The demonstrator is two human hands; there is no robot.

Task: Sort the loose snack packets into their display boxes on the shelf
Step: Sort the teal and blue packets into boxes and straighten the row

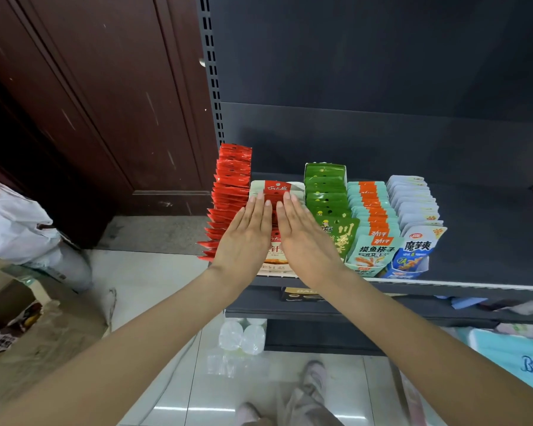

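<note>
Rows of snack packets stand in display boxes on a dark shelf (474, 285). A white-and-red row (276, 189) sits second from the left. My left hand (246, 235) and my right hand (302, 238) lie flat on top of that row, fingers straight, side by side. To its left stands a row of red packets (231, 195). To its right come green packets (325, 192), teal-and-orange packets (371, 210) and pale blue packets (413, 204).
A dark red wooden door (105, 103) is on the left. White plastic bags (13, 219) and cardboard (19, 327) lie on the floor. Bottled water (243, 336) sits under the shelf, and lower shelves hold other goods (511, 355).
</note>
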